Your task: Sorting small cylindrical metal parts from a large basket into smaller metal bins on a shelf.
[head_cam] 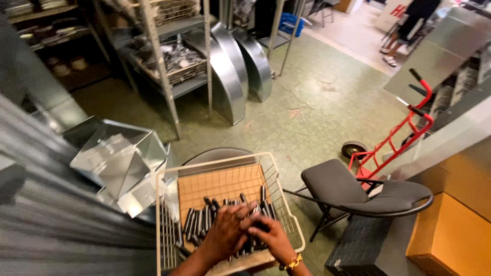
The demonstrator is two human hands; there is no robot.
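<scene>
A cream wire basket (284,205) sits low in the middle of the head view, lined with brown pegboard and holding several dark metal rods (197,221). My left hand (226,232) reaches into the basket with its fingers spread over the rods. My right hand (269,236), with a gold bracelet at the wrist, lies just beside it on the same pile, fingers curled among the rods. The two hands touch each other. Whether either hand grips a rod is hidden by the fingers.
Folded sheet-metal duct pieces (118,159) lie left of the basket. A grey folding chair (358,194) stands to the right, a red hand truck (396,138) behind it. Metal shelving (169,56) and curved duct elbows (238,66) stand farther back. Cardboard boxes (452,232) are at right.
</scene>
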